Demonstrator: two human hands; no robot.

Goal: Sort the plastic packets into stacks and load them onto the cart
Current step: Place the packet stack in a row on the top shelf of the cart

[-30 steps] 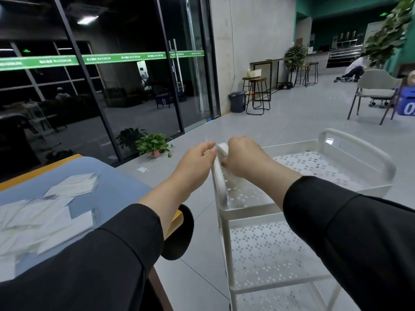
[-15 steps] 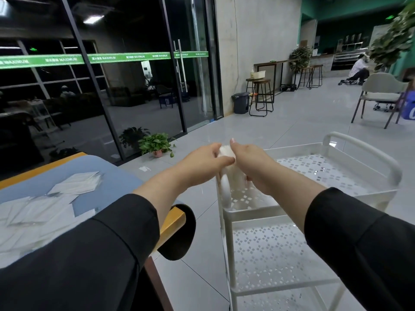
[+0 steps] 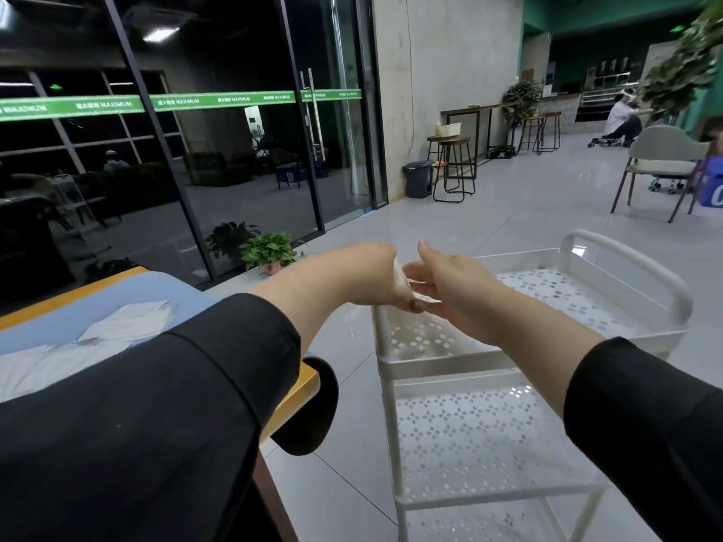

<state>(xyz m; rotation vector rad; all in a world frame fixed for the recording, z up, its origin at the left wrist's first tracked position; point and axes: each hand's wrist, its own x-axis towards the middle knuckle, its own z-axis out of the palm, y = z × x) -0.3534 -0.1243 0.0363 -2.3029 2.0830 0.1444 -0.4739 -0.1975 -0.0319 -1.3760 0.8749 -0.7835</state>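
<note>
A small stack of white plastic packets (image 3: 403, 281) is held between both hands just above the near left corner of the white perforated cart (image 3: 587, 291). My left hand (image 3: 375, 275) grips the stack from the left with its fingers curled under it. My right hand (image 3: 442, 283) lies against the stack's right side with straight fingers and the thumb up. More loose white packets (image 3: 125, 326) lie on the blue-topped table (image 3: 117, 295) at the left, partly hidden by my left sleeve.
The cart has a lower perforated shelf (image 3: 481, 436) and a handle (image 3: 626, 256) at its far end. A potted plant (image 3: 270, 252) stands by the glass wall. Stools (image 3: 454, 166), a bin (image 3: 418, 178) and a chair (image 3: 661, 166) stand further off on the tiled floor.
Both hands have lowered the packets towards the cart's top tray. My right hand has opened from a curled grip to straight fingers beside the stack.
</note>
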